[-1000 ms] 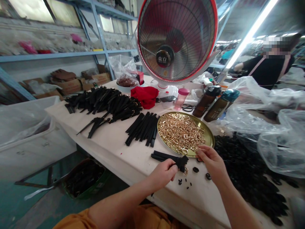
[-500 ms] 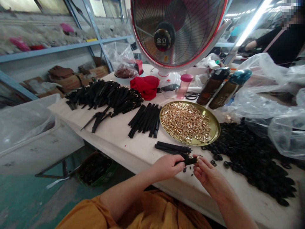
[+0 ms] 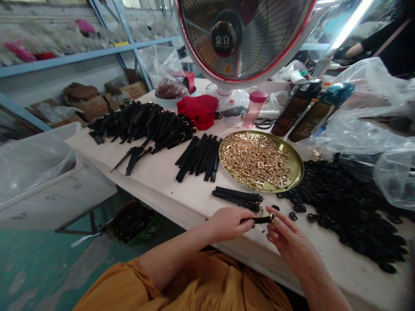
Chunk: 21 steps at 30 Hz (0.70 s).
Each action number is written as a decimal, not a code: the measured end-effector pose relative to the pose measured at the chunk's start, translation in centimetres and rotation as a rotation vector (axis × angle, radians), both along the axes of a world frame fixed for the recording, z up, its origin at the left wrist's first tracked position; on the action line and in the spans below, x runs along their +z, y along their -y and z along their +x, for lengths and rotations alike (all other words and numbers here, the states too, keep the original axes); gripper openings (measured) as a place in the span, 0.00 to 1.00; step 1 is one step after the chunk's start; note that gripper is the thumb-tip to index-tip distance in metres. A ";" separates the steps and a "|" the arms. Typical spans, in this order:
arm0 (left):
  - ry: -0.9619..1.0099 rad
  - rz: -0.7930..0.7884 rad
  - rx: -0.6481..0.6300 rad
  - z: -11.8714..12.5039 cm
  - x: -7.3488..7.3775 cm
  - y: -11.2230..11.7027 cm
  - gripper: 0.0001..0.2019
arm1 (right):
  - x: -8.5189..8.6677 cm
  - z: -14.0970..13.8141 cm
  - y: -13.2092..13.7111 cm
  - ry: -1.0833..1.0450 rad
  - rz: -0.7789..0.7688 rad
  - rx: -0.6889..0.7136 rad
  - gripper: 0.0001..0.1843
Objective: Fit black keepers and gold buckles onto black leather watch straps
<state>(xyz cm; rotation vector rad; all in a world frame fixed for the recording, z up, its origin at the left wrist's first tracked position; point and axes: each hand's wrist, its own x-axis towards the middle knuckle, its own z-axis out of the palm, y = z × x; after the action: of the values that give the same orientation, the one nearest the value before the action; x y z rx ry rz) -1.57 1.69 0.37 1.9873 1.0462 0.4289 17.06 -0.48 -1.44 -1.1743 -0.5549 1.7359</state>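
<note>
My left hand [image 3: 231,223] is closed on a narrow black strap [image 3: 259,220], held level over the table's near edge. My right hand [image 3: 285,237] pinches a small gold buckle [image 3: 272,216] at the strap's right end. Just beyond my hands lie a few more black straps [image 3: 238,196]. A round gold tray [image 3: 295,166] heaped with gold buckles [image 3: 256,160] sits behind them.
A group of black straps [image 3: 199,157] and a bigger pile with buckles [image 3: 142,125] lie to the left. Black loops [image 3: 346,207] are heaped at the right under clear plastic bags [image 3: 372,129]. A large fan [image 3: 243,39], two bottles [image 3: 311,112] and red cloth [image 3: 199,111] stand at the back. A person in black [image 3: 385,41] works far right.
My right hand left the gold tray with a buckle and met the strap end in my left hand. Both hands drew back toward me, clear of the loose straps.
</note>
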 end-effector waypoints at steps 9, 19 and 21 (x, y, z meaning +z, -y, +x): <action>0.120 -0.137 0.041 0.6 0.2 0.5 0.13 | 0.0 0.0 0.6 0.017 0.019 0.003 0.20; 0.480 -0.824 0.158 2.3 -0.1 1.5 0.08 | -1.1 -0.8 2.2 0.483 0.244 0.085 0.20; 0.493 -0.830 0.159 2.1 -0.2 1.6 0.09 | -1.1 -0.8 2.2 0.493 0.247 0.136 0.21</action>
<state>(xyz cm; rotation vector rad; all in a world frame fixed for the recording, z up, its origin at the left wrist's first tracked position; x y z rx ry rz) 0.55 0.13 0.17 0.9996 0.8639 0.4426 16.31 -2.68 -2.50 -1.4122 -1.1341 1.4303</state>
